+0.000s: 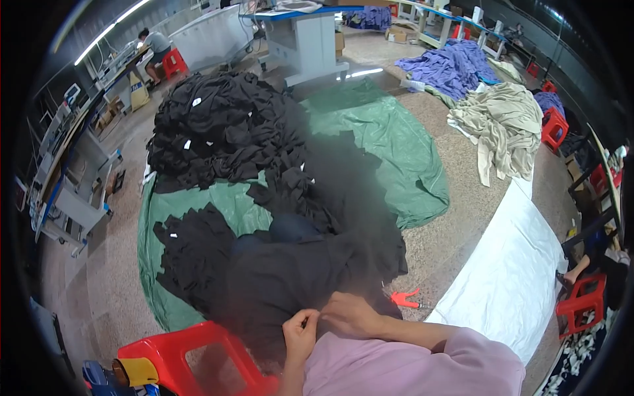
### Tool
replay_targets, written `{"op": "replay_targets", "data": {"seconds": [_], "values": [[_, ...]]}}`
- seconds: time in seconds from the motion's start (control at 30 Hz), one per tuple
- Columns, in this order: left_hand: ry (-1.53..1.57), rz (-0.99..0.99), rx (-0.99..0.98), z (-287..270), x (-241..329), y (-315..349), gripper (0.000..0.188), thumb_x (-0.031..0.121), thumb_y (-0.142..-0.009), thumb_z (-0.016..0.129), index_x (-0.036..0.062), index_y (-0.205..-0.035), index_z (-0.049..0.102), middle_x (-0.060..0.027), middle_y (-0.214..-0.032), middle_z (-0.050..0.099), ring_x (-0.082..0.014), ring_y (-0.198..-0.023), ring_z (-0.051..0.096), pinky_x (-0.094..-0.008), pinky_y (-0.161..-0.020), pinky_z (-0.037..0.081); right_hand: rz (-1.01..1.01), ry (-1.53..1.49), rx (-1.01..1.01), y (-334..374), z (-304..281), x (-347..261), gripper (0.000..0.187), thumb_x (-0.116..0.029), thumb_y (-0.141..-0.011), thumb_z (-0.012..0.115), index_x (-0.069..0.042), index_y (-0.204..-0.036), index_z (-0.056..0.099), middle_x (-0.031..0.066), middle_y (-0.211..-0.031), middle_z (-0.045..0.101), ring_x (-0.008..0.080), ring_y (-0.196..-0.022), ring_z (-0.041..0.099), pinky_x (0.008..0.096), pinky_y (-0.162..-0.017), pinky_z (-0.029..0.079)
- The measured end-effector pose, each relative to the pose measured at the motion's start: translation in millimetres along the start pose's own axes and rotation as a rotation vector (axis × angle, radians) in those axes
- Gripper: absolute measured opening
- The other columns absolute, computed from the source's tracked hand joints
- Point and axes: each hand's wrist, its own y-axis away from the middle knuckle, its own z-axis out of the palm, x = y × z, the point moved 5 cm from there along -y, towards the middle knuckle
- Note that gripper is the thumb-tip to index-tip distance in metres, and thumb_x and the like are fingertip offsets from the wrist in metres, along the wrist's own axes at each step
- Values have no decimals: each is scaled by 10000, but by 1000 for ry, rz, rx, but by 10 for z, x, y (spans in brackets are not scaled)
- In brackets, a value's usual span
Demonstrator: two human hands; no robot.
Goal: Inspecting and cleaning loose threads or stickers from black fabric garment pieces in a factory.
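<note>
A black garment (284, 270) lies spread across my lap, with its near edge under my hands. My left hand (300, 335) is closed over that edge, thumb and forefinger pinched together. Right beside it, my right hand (351, 315) is closed too, its fingertips almost touching the left ones. Whatever sits between the fingertips is too small and dark to make out. More black garments with small white labels form a large heap (224, 125) ahead of me. A smaller black pile (195, 247) is at my left, on a green sheet (383, 145).
A red stool (218, 336) stands close at left, beside a yellow roll (135, 371). A red pistol-shaped tool (405, 298) lies right of my hands, near a white sheet (508, 264). Purple (456, 66) and beige cloth piles (505, 122) lie far right. Another person (157, 47) sits far left.
</note>
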Motion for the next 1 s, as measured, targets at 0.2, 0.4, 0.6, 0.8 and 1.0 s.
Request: {"op": "replay_targets", "data": {"seconds": [0.2, 0.4, 0.6, 0.8, 1.0], "values": [[235, -191, -78, 17, 20, 22, 168, -16, -801, 729, -46, -965, 706, -19, -831, 676, -51, -707, 576, -180, -644, 463, 9, -4, -33, -21, -24, 31, 108, -64, -804, 665, -10, -882, 612, 109, -821, 535, 296, -764, 579, 372, -673, 478], [327, -253, -37, 15, -61, 40, 164, -14, -818, 708, -38, -980, 702, -8, -809, 663, -40, -694, 563, -176, -634, 451, -13, 11, -45, 0, -21, 34, 120, -72, -803, 668, -16, -889, 606, 105, -817, 527, 291, -763, 575, 376, -675, 476], [113, -137, 40, 32, 54, 76, 145, 21, -832, 663, -36, -964, 685, -38, -812, 654, -92, -715, 584, -223, -650, 459, -132, 120, -62, 5, -22, 6, 125, -57, -791, 664, -28, -892, 597, 98, -809, 528, 291, -770, 580, 375, -681, 471], [-281, 177, 12, 71, 256, 114, 117, 33, -829, 642, -47, -913, 656, -103, -787, 660, -155, -743, 626, -266, -702, 477, 101, -128, -65, -1, -22, 107, 92, -59, -823, 670, 3, -884, 642, 93, -837, 577, 245, -758, 591, 302, -659, 460], [-118, 207, 64, 63, 119, 137, 82, 10, -852, 614, -45, -911, 633, -37, -764, 626, -91, -718, 573, -232, -670, 449, 408, -406, -50, 5, 128, 362, 181, -186, -863, 674, -8, -889, 684, 88, -845, 616, 202, -804, 597, 310, -726, 464]]}}
